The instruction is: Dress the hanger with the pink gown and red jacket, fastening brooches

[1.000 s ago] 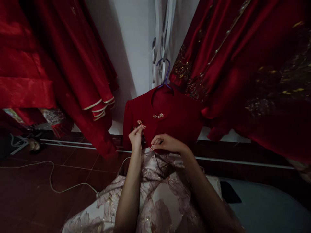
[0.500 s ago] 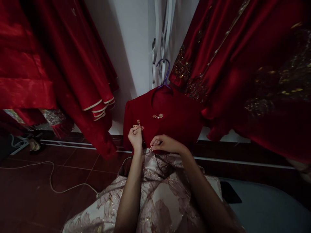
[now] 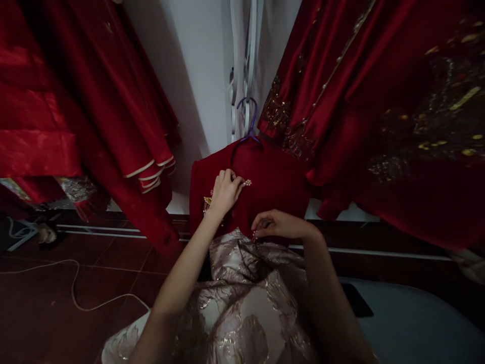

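Observation:
A dark red jacket (image 3: 282,187) hangs on a purple hanger (image 3: 253,119). At its neck front sits a pearl and gold flower-shaped clasp (image 3: 247,182). My left hand (image 3: 225,192) lies over the jacket's chest, closed, thumb and fingertips pinching the clasp's left end. Partly behind this wrist, a gold brooch (image 3: 207,201) with dangling beads is fixed to the chest. Lower down, my right hand (image 3: 282,225) has its fingers curled together, gripping a small beaded ornament (image 3: 255,235) near the jacket's lower front. The fingers hide part of that ornament.
Red garments (image 3: 125,111) hang on the left, and a sequinned red garment (image 3: 379,131) on the right. Pale floral fabric (image 3: 246,303) spreads below my arms. A dark flat object (image 3: 356,300) rests on a grey-blue surface (image 3: 409,323). A white cable (image 3: 76,288) crosses the tiled floor.
My left hand has moved right and up from the gold brooch to the clasp at the neck. My right hand has shifted slightly right with the beaded ornament. The view has moved a little.

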Demonstrator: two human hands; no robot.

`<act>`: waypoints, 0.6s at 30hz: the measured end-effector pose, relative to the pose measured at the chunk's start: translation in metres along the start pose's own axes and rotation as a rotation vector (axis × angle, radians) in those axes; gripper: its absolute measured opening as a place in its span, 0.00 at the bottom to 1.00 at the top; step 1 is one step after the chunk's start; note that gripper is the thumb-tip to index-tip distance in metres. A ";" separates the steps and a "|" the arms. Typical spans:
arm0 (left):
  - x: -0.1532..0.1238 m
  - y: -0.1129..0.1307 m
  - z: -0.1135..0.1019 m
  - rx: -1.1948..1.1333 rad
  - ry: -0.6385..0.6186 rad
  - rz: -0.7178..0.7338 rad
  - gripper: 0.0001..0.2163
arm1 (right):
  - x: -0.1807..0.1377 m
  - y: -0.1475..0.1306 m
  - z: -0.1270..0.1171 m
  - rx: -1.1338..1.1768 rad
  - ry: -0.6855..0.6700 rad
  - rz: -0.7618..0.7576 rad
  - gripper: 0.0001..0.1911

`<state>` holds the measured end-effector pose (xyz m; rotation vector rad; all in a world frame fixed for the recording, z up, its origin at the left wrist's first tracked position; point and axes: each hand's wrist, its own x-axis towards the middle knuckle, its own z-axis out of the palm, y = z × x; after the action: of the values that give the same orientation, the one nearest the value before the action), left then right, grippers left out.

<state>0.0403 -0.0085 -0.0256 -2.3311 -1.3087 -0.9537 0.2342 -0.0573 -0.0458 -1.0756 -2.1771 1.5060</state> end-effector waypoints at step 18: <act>0.024 -0.019 -0.007 0.019 -0.153 0.483 0.11 | 0.019 -0.042 -0.011 0.001 0.790 -0.312 0.19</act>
<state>0.0302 0.0131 -0.0053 -2.5697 -0.7329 -0.6145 0.2106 -0.0440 -0.0067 -1.0300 -1.6680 0.7546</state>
